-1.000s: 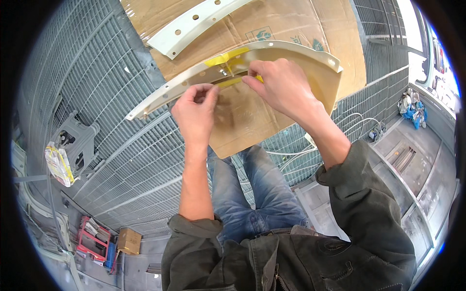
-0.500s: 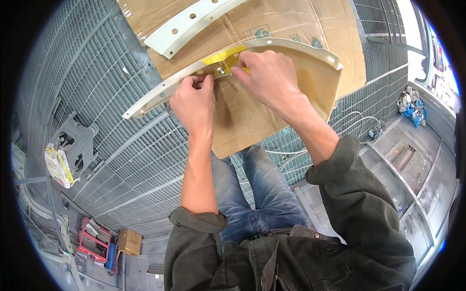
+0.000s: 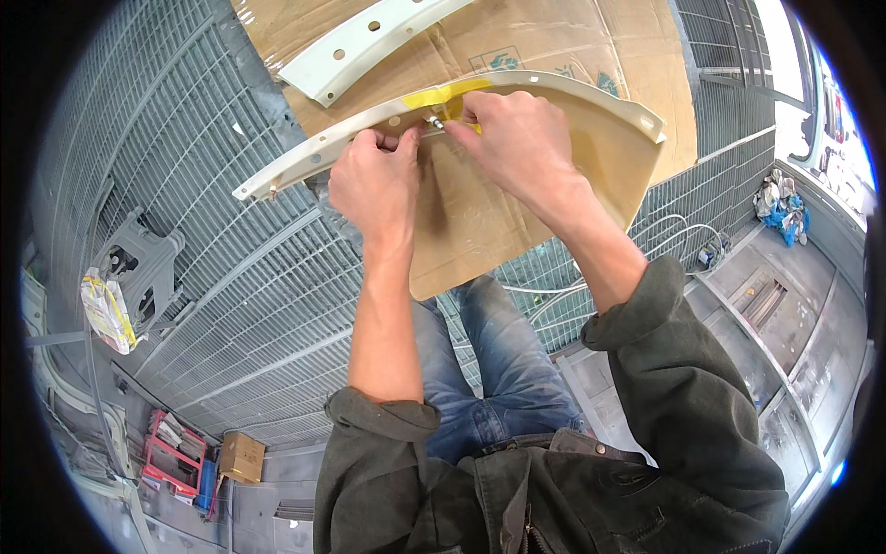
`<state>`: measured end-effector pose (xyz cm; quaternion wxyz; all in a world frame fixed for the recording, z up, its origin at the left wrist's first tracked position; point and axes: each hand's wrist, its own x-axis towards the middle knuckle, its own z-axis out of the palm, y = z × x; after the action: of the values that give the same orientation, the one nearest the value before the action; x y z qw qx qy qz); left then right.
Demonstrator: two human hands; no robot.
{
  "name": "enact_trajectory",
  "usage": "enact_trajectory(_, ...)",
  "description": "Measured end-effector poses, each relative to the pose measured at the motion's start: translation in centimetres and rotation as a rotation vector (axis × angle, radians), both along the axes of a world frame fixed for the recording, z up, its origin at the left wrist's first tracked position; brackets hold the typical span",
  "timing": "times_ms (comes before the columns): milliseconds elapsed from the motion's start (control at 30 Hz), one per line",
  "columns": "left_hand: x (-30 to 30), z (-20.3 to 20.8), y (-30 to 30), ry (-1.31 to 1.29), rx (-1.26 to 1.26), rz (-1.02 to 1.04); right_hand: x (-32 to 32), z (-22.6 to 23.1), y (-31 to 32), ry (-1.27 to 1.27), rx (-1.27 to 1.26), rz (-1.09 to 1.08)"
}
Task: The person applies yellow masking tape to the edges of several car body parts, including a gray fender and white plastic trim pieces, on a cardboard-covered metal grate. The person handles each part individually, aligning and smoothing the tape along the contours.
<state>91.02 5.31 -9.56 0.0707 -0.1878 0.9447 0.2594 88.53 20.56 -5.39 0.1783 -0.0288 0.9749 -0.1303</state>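
A curved off-white panel [image 3: 355, 140] with holes along its rim lies across brown cardboard [image 3: 480, 231]. Yellow tape [image 3: 430, 96] covers part of that rim, and a small threaded stud [image 3: 437, 122] sticks out just below it. My right hand [image 3: 524, 138] is closed at the tape beside the stud, thumb and index finger pinched together; a bit of yellow shows behind them. My left hand [image 3: 377, 183] has its thumb and fingertips bent together at the panel's lower edge, left of the stud. What its fingertips hold, if anything, is hidden.
Another off-white holed strip [image 3: 355, 54] lies farther back on the cardboard. Metal grating [image 3: 231, 240] surrounds the work surface. A grey plastic stool [image 3: 148, 268] with a white-and-yellow bag [image 3: 106, 309] stands at left. Pale hoses [image 3: 678, 242] run right; crumpled rags [image 3: 783, 210] lie beyond.
Both hands have shifted slightly right, and the curved panel has moved right with them. The stud shows a little more clearly between my hands.
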Motion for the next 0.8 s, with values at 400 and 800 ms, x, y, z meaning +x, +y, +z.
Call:
enact_trajectory(400, 0.3, -1.0, -2.4, 0.058, 0.085, 0.105, -0.5, 0.3, 0.2, -0.051, -0.017, -0.027)
enact_trajectory(800, -2.8, 2.0, -0.7, 0.454, 0.048, -0.563, -0.3, 0.2, 1.0, -0.059, -0.024, -0.008)
